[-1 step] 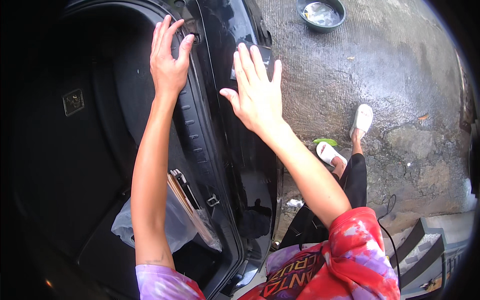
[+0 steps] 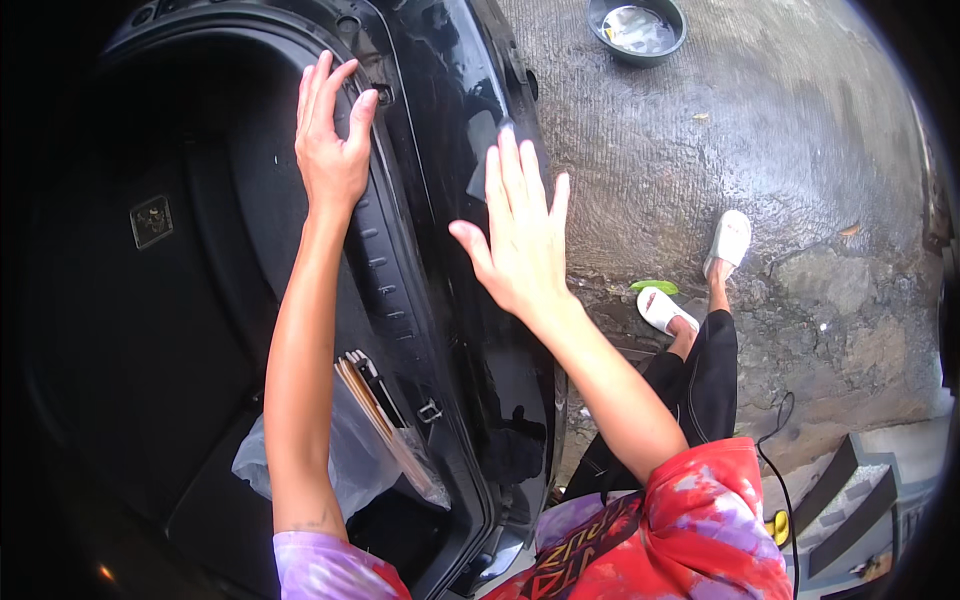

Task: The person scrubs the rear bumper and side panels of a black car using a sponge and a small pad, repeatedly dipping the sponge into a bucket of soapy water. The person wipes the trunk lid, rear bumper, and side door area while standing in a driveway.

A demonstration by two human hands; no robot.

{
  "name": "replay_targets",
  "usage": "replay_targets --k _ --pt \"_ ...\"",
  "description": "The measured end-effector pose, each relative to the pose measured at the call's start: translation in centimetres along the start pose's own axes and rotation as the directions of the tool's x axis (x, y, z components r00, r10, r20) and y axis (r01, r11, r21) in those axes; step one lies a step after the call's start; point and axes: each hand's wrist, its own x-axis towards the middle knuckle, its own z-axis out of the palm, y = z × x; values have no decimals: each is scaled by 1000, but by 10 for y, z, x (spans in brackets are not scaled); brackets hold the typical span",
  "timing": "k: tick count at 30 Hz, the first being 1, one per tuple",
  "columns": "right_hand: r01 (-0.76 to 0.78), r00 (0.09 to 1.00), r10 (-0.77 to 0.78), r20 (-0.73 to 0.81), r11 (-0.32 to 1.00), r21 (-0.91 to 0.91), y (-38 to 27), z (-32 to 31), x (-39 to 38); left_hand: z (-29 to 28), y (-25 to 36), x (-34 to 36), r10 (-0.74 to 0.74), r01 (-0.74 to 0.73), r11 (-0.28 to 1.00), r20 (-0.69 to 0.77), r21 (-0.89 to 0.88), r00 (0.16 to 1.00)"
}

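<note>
My left hand (image 2: 333, 165) is stretched out along the inner edge of a black car's open trunk (image 2: 372, 270), its thumb apart from the fingers. It holds nothing. To its right, my right hand (image 2: 526, 235) lies flat with fingers spread on or just above the glossy black rear bumper (image 2: 465, 190). Whether its palm touches the paint cannot be told. A paler patch, perhaps a reflection, shows on the bumper beside its fingertips. Near my left forearm, a clear plastic bag (image 2: 350, 450) and a bundle of thin flat strips (image 2: 385, 410) lie in the trunk.
A metal latch loop (image 2: 429, 411) sits on the trunk's near sill. On wet concrete (image 2: 640, 170) stands a dark basin (image 2: 640, 30) with liquid. My feet in white slippers (image 2: 732, 240) are on the right, by a green leaf (image 2: 655, 287). A black cable (image 2: 778, 460) hangs at lower right.
My right hand has come nearer to me along the bumper. My left hand has shifted slightly nearer too, and the view has moved a little.
</note>
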Motion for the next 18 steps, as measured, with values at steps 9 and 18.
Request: replay_targets --k 9,18 --pt "-242 968 149 204 780 577 80 2 156 1 17 15 -56 52 998 94 48 994" --pt "-103 985 3 172 810 577 92 -1 189 3 18 17 -79 60 990 156 125 984"
